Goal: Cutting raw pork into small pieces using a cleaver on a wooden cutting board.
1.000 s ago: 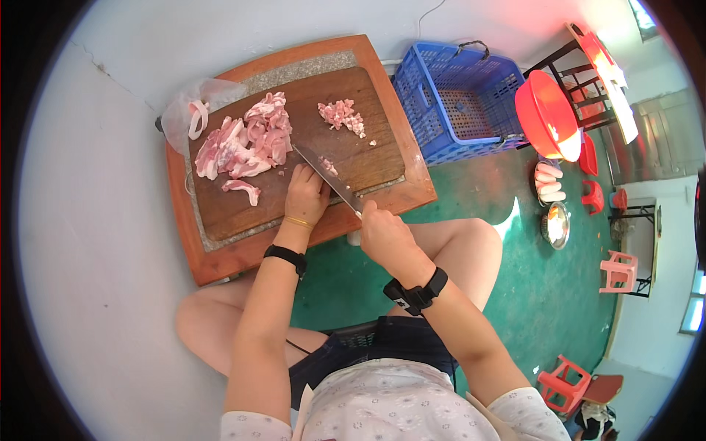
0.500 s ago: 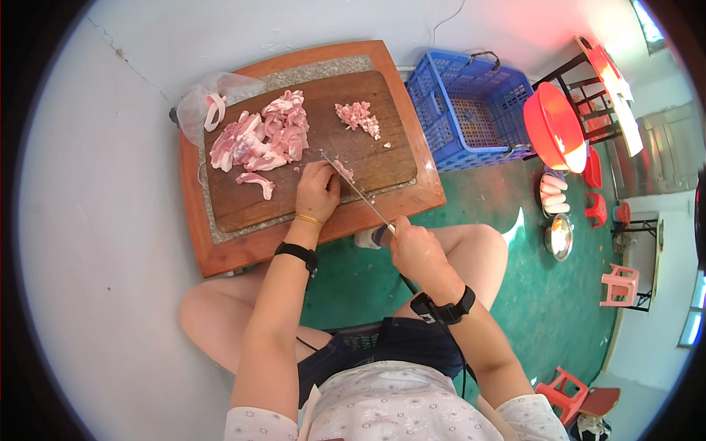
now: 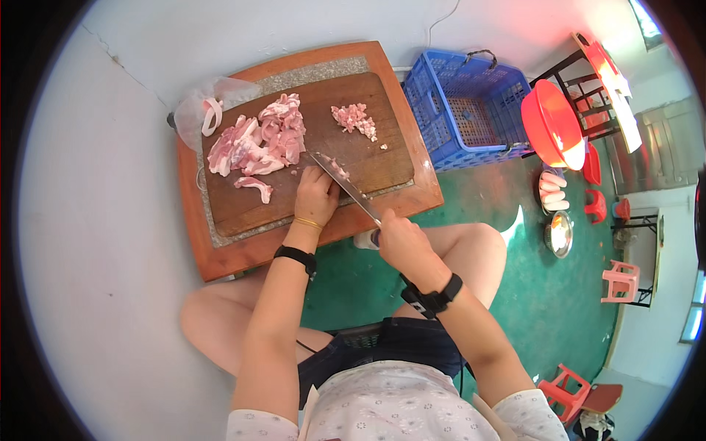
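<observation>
My right hand (image 3: 403, 242) is closed round the handle of a knife (image 3: 351, 189), whose blade slants up and left across the wooden cutting board (image 3: 379, 165). Beside the blade, my left hand (image 3: 318, 197) rests on the board with curled fingers; what lies under them is hidden. Small bits of raw meat (image 3: 336, 165) lie along the blade's far side. A pile of sliced raw meat (image 3: 254, 143) covers the board's left part, with a loose strip of meat (image 3: 254, 188) just below it. Diced meat (image 3: 355, 120) sits in a small heap at the upper right.
The board lies on a low wooden table (image 3: 250, 259) by the white wall. A plastic bag (image 3: 193, 114) is at its far left corner. To the right stand a blue crate (image 3: 441, 128), a red basin (image 3: 548, 125), a metal bowl (image 3: 559, 235) and several red or pink stools.
My right hand and the knife have shifted slightly left and up, with the blade nearer my left fingertips. The left hand has stayed nearly in place.
</observation>
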`<state>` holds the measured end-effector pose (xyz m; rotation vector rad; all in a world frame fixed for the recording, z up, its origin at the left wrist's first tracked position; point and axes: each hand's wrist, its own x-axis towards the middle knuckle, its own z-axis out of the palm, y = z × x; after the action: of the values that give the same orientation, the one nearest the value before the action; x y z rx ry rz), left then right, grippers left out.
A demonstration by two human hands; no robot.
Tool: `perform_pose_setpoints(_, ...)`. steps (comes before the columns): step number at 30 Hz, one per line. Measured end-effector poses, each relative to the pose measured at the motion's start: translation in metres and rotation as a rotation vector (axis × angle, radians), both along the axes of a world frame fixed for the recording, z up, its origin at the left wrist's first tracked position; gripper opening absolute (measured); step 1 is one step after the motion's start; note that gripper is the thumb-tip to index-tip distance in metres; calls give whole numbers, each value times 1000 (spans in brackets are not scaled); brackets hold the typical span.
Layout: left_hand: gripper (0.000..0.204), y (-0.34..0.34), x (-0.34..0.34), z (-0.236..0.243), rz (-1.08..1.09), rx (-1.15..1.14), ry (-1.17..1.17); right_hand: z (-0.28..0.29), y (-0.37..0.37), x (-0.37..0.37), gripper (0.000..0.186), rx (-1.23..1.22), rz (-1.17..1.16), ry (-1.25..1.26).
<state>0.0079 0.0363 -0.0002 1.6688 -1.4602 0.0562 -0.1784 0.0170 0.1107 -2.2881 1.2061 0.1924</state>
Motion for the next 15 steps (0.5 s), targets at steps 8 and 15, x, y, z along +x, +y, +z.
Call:
perform_pose_setpoints(8, 17, 0, -3, 12, 42, -43, 165, 5, 4, -31, 15, -46, -81, 11)
perform_pose_setpoints(15, 18, 3, -1, 4, 41, -73, 82, 5, 9, -27, 13, -35, -22, -1)
